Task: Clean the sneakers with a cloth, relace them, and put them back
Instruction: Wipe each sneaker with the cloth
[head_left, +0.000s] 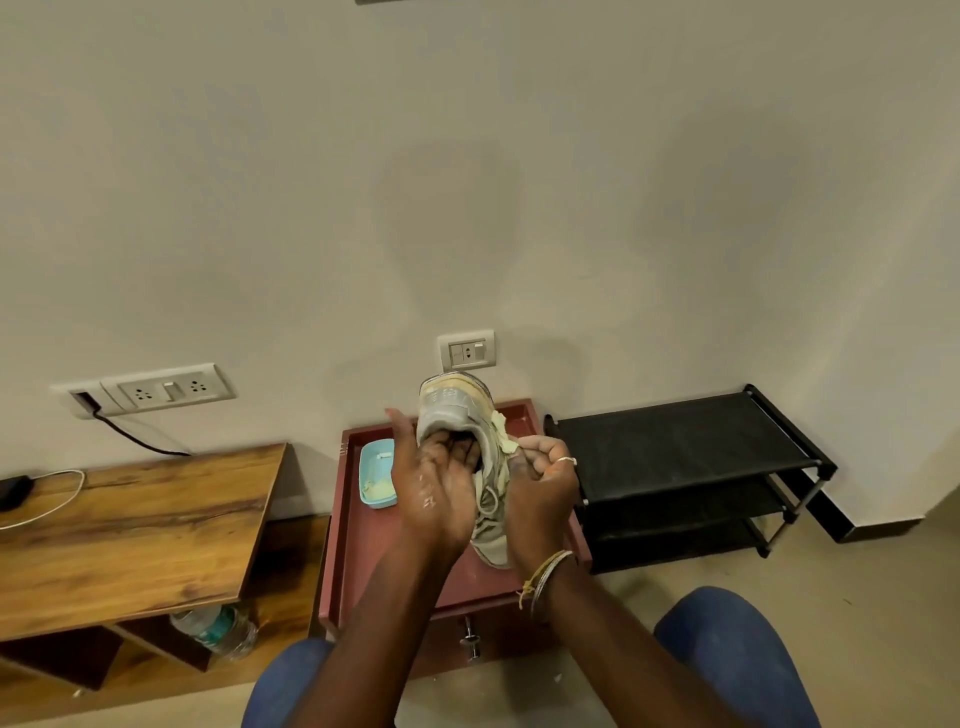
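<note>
1. On my feed there is one sneaker (457, 410), held just above centre of the frame over the red tray (358, 561), heel up and toe pointing down toward the person's lap.
2. The left hand (431, 483) has its fingers tucked inside the shoe's opening and grips it from within. I judge this braces the upper from inside so it does not give way under wiping.
3. The right hand (540, 483) is curled and pinches a pale yellow cloth (506, 434) against the right side of the sneaker, near the collar. Bunching the cloth small looks meant to put pressure on one patch.
4. A grey lace (491, 501) hangs looped between the two hands, threaded through the shoe, so I take cleaning as the step in hand and relacing as yet to come.
5. One light-blue dish (376, 467) sits on the tray's left part, close to the left hand; it holds something pale I cannot identify.
6. Counts: one sneaker, one cloth, one dish, one tray.
7. At right stands one black shoe rack (675, 436) with three shelves, probably where the shoe goes back.
8. At left, one wooden desk (130, 519), with one plastic bottle (218, 631) beneath it.
</note>
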